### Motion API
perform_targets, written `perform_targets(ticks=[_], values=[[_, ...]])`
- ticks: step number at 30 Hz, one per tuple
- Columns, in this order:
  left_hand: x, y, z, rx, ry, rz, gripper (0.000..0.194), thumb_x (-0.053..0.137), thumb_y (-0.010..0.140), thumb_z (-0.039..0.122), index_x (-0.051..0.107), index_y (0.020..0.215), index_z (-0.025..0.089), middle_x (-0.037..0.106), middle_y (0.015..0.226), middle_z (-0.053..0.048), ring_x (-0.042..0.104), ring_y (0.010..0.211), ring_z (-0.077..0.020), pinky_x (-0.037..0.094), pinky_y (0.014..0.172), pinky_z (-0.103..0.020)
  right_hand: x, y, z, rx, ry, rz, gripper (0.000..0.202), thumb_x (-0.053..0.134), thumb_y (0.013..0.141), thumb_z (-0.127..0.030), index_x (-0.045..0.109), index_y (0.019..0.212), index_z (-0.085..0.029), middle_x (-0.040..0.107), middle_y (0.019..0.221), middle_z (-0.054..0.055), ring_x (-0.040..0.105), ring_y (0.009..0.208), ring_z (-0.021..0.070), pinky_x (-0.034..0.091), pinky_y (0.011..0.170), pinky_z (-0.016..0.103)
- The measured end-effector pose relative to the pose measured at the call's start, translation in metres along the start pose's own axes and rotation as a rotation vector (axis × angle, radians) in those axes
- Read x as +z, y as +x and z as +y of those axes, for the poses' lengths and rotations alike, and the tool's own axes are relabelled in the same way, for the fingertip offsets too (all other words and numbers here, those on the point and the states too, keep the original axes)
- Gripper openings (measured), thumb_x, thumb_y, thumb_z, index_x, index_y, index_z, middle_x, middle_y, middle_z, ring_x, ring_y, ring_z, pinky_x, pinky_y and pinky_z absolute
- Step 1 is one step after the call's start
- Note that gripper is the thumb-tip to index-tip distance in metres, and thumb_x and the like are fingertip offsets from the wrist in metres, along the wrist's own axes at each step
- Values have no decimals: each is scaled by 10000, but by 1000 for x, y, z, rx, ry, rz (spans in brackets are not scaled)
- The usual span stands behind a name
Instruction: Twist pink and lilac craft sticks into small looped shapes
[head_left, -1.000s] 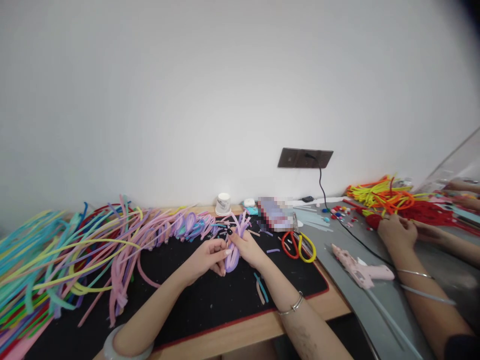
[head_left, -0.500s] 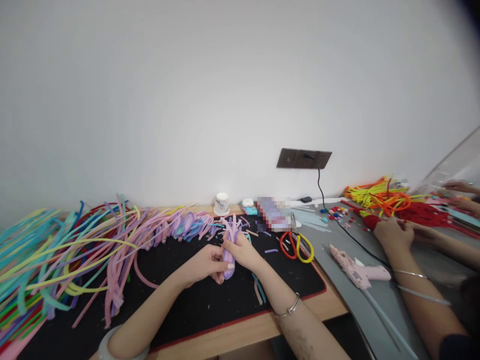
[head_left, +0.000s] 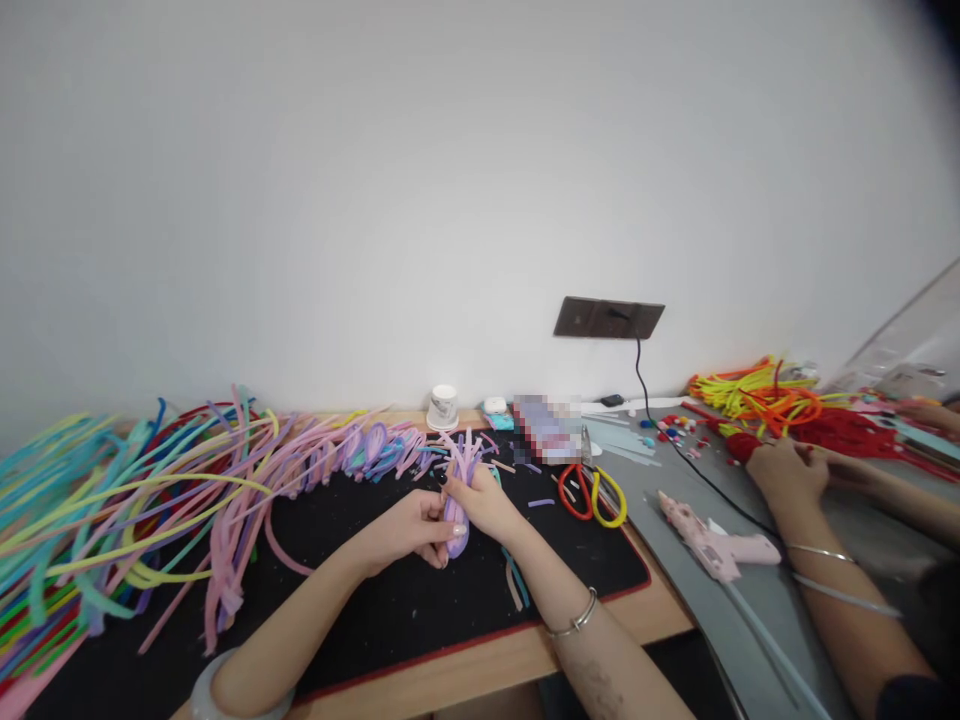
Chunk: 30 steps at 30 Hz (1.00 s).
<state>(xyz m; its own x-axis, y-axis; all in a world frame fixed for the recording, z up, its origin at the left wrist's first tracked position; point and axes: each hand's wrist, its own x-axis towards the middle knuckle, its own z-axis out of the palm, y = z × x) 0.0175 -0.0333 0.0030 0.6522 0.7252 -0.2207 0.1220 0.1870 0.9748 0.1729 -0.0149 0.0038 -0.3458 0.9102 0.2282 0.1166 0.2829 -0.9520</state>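
A bundle of purple and pink fuzzy stems (head_left: 457,538) is held above the black mat (head_left: 405,610), its loose ends fanned out at the top and its lower part looped. My right hand (head_left: 478,503) is closed round the middle of the bundle from the right. From the left, my left hand (head_left: 421,525) pinches its lower part, thumb and fingers pressed together. The fingertips partly hide the looped part. Short cut pieces of stem (head_left: 540,503) lie on the mat near the bundle.
Many coloured stems (head_left: 172,500) pile up at the left. Behind stand a white cup (head_left: 442,408) and scissors with red and yellow handles (head_left: 608,497). A pink glue gun (head_left: 720,545) lies right on a grey surface (head_left: 675,610). Another person's hands (head_left: 791,470) work with red material beyond.
Both my hands keep their hold on the bundle with hardly any movement. The view has shifted very slightly.
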Motion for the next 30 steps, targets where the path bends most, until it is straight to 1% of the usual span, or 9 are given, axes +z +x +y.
perform_targets(ticks=[8,11,16,19,22,24,26,28,30], values=[[0,5,-6,-16,107,4,350,702,705,450,635,615,118,592,501,0,549,465,-97,463,518,-209,5,2,5,14,-94,46,163,581,771,-289,550,682,-156,532,618,-13,470,588,121,381,566,232],[-1,5,-9,-13,98,-9,355,706,698,460,640,615,121,592,496,1,549,456,-99,464,509,-212,6,3,6,41,-63,102,135,629,715,-270,557,693,-158,544,630,-11,477,593,128,384,563,237],[-2,3,-10,-27,110,-15,362,713,694,463,635,609,120,594,487,-2,551,447,-103,462,501,-215,8,4,4,40,12,131,134,670,661,-230,564,717,-170,575,675,-2,515,636,146,419,605,255],[-3,2,-7,-20,105,-10,351,720,690,451,634,616,119,591,483,2,549,443,-102,465,500,-217,7,4,7,6,58,156,187,690,673,-256,558,774,-170,573,703,-7,506,630,131,417,600,246],[-5,2,-4,9,91,56,340,727,684,433,624,618,116,596,497,2,552,449,-99,470,508,-219,3,5,11,42,101,161,259,686,720,-336,528,857,-183,501,600,-60,427,506,90,353,503,209],[-7,3,-2,25,79,133,339,733,677,428,615,623,115,602,508,-1,554,455,-97,467,510,-216,0,6,12,100,87,122,284,679,739,-400,514,818,-184,426,504,-90,357,427,72,286,442,194],[-9,4,-1,33,69,196,346,731,677,435,610,627,115,601,505,-1,551,455,-96,465,511,-217,-2,7,11,131,64,75,322,685,733,-442,501,735,-178,399,456,-94,331,395,62,248,416,191],[-10,5,-2,25,62,215,350,729,677,441,608,628,117,596,497,2,546,452,-96,465,513,-222,-3,7,11,138,84,54,355,686,727,-467,488,685,-176,417,452,-85,340,391,60,248,410,191],[-10,5,-2,4,57,198,340,741,664,431,608,630,119,591,489,8,540,448,-95,467,515,-226,-3,7,10,147,135,52,367,676,731,-487,489,679,-175,423,450,-83,335,386,59,246,406,192]])
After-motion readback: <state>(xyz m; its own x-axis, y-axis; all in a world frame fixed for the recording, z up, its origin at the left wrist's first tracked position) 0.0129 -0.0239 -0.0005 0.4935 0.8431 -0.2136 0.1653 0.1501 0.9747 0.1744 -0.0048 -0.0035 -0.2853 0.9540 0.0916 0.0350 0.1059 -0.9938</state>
